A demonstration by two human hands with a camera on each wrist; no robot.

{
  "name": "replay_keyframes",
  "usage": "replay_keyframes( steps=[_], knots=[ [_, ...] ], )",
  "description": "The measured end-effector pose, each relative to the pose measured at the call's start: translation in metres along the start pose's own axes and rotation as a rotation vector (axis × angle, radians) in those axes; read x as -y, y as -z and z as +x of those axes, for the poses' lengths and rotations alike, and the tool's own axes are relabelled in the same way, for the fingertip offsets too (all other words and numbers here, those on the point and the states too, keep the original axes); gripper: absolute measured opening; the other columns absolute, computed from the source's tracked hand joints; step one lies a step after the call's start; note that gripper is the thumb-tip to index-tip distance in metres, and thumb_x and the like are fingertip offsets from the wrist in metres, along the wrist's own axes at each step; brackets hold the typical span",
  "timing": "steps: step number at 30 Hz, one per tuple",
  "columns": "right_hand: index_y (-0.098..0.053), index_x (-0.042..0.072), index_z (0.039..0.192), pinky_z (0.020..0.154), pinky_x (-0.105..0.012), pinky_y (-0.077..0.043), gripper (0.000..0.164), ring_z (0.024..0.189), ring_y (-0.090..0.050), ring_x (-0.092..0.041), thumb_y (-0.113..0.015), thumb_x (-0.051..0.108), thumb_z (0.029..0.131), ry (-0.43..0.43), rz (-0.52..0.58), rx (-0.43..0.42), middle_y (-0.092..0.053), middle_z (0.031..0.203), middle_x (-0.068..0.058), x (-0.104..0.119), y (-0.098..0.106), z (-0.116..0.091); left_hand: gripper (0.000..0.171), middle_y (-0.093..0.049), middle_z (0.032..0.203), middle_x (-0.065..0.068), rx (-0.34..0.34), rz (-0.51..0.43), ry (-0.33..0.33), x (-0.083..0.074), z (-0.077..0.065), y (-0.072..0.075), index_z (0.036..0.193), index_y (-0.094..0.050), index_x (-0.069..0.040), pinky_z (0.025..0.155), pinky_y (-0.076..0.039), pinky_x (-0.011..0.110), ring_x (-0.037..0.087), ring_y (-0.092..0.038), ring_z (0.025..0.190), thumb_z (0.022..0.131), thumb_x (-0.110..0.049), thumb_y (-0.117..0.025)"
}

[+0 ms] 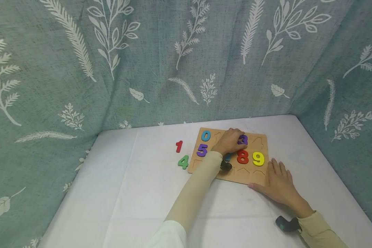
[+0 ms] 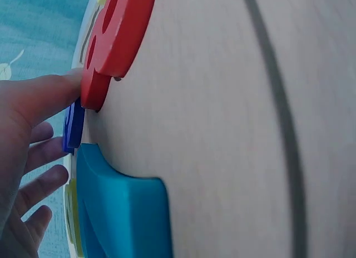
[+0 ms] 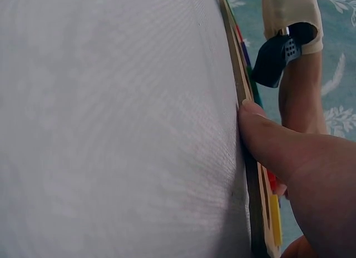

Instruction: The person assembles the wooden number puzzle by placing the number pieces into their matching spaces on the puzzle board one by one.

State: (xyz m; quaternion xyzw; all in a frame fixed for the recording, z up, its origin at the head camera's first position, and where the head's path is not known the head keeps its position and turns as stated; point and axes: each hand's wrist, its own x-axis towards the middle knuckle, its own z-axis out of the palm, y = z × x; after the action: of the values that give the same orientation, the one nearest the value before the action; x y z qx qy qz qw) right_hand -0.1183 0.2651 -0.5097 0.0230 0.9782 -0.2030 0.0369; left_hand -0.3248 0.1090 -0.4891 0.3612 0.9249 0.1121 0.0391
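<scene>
My left hand (image 1: pixel 229 142) reaches over the wooden number board (image 1: pixel 235 174) and holds the purple number 3 (image 1: pixel 242 140) between thumb and fingers. In the left wrist view, the thumb (image 2: pixel 53 94) passes close to the red number 8 (image 2: pixel 119 38), with the 3 (image 2: pixel 72 127) just beyond it. A blue 7 (image 1: pixel 228 157) is partly covered by the left wrist. My right hand (image 1: pixel 280 182) lies spread at the board's near right corner. Its thumb (image 3: pixel 267 135) touches the front edge, while its fingers lie along the right side.
On the board are also a blue 0 (image 1: pixel 206 135), a purple 5 (image 1: pixel 202 150) and a yellow 9 (image 1: pixel 258 159). Left of it, a red 1 (image 1: pixel 179 146) and a green 4 (image 1: pixel 183 162) lie on the white cloth (image 1: pixel 136 193). A patterned curtain (image 1: pixel 161 86) stands behind.
</scene>
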Motion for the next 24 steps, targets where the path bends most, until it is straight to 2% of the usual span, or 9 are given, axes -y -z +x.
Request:
replay_keyframes(
  steps=[7,12,18,24],
  knots=[
    [-0.017,-0.021,0.154,0.116,-0.081,-0.013,0.132,0.147,-0.010,-0.066,-0.070,0.074,0.080,-0.007,0.012,0.010,-0.014,0.161,-0.043,0.001,0.000,0.000,0.062,-0.059,0.149,0.002,-0.005,-0.010,0.013,0.001,-0.001,0.000,0.147,-0.058,-0.016,0.122,-0.039,0.034,0.018,-0.053,0.136,0.096,-0.048,-0.071],
    [-0.017,-0.021,0.154,0.116,-0.080,-0.014,0.131,0.147,-0.011,-0.065,-0.070,0.074,0.081,-0.007,0.007,0.010,-0.014,0.161,-0.042,0.001,-0.001,0.000,0.064,-0.059,0.150,0.005,-0.050,-0.020,-0.022,0.007,-0.006,0.007,0.147,-0.058,-0.013,0.121,-0.041,0.038,0.022,-0.054,0.137,0.095,-0.048,-0.072],
    [-0.016,-0.021,0.154,0.117,-0.081,-0.012,0.133,0.148,-0.009,-0.066,-0.069,0.076,0.080,-0.021,0.003,0.020,-0.012,0.162,-0.043,0.001,-0.002,0.001,0.063,-0.058,0.149,0.007,-0.117,-0.078,-0.037,0.019,-0.022,0.032,0.147,-0.057,-0.009,0.118,-0.043,0.042,0.026,-0.054,0.137,0.097,-0.045,-0.070],
    [-0.016,-0.020,0.155,0.117,-0.080,-0.012,0.133,0.148,-0.009,-0.065,-0.069,0.075,0.079,-0.031,-0.001,0.021,-0.011,0.161,-0.043,0.001,-0.004,0.001,0.064,-0.056,0.150,0.008,-0.192,-0.153,-0.028,0.036,-0.051,0.063,0.149,-0.056,-0.012,0.119,-0.043,0.044,0.026,-0.051,0.141,0.097,-0.048,-0.069]
  ],
)
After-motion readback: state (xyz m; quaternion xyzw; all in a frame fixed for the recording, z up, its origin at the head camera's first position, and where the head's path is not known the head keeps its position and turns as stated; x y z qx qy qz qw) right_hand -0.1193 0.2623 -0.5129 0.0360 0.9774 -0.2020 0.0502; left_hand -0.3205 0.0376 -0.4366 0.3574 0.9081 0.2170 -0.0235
